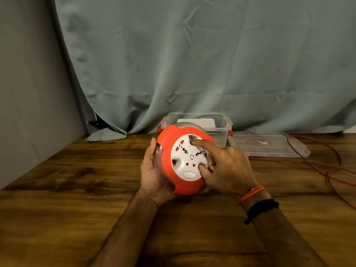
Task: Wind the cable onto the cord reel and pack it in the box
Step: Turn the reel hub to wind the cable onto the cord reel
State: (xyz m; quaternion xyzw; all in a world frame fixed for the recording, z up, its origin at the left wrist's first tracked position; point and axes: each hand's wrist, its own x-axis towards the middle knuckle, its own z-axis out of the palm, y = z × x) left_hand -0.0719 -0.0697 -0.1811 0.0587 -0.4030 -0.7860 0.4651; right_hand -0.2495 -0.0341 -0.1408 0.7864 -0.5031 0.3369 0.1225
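Observation:
The round orange cord reel (pixel 167 151), with a white socket face turned toward me, is held just above the wooden table (pixel 77 199). My left hand (pixel 154 174) grips its left side and underside. My right hand (pixel 225 166) rests on the white face, its index finger stretched to the top of the disc and its thumb pressed into a recess low on the right. The orange cable (pixel 327 170) lies in loose loops on the table to the right. The clear plastic box (pixel 217 124) stands open right behind the reel.
The box's clear lid (pixel 269 145) lies flat to the right of the box, with the cable crossing its right end. A grey-green curtain (pixel 192 64) hangs along the back edge of the table. A grey wall (pixel 28 93) borders the left.

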